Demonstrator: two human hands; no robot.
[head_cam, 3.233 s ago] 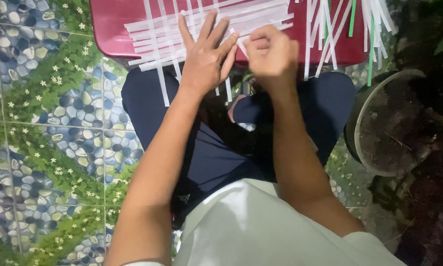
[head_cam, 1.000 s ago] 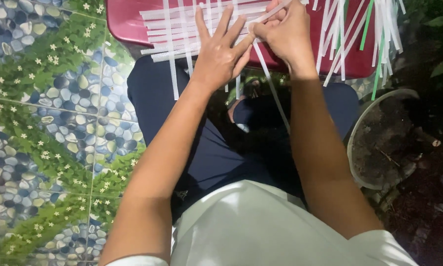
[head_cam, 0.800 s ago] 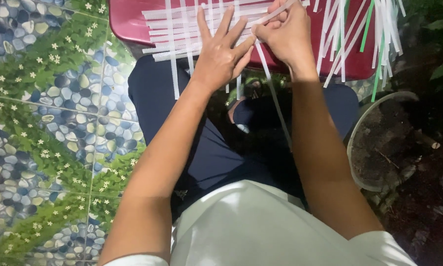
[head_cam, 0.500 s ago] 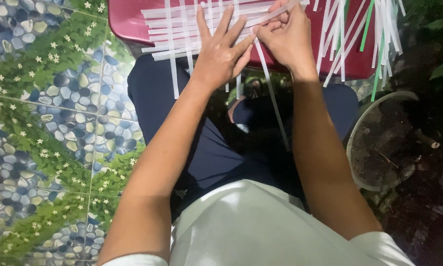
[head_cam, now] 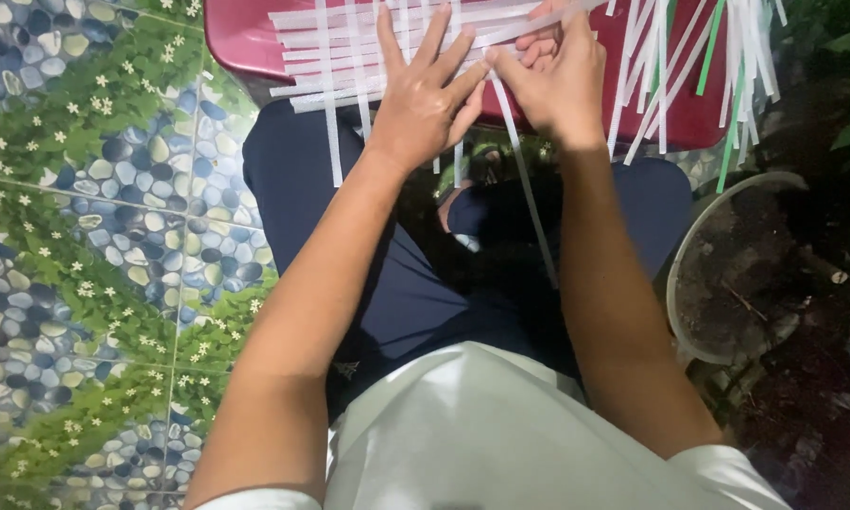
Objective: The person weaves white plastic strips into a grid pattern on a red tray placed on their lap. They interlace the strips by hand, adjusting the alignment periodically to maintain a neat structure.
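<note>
Two bare hands worked over a mat of white strips (head_cam: 349, 57) that lay across a dark red plastic stool (head_cam: 240, 42) in front of the seated person's knees. The left hand (head_cam: 425, 94) was pressed flat on the woven strips, its fingers (head_cam: 434, 38) spread wide and holding nothing, only pinning the crossing strips down against the stool. Just beside it, touching at the thumb side, the right hand (head_cam: 557, 80) was curled, its fingers (head_cam: 538, 47) closed narrowly around one white strip near the top edge of the view; how firm that pinch was I could not tell, as the knuckles hid the fingertips. A single long strip (head_cam: 524, 189) ran down from under the right hand and hung over the stool's edge above the dark blue trousers (head_cam: 396, 283). More loose strips (head_cam: 727, 66), mostly white with a couple of green ones, fanned off the stool's right side. To the right sat a round pot of dark soil (head_cam: 737, 274), near the person's right leg. The floor (head_cam: 94, 236) to the left was tiled with a pebble and leaf pattern.
</note>
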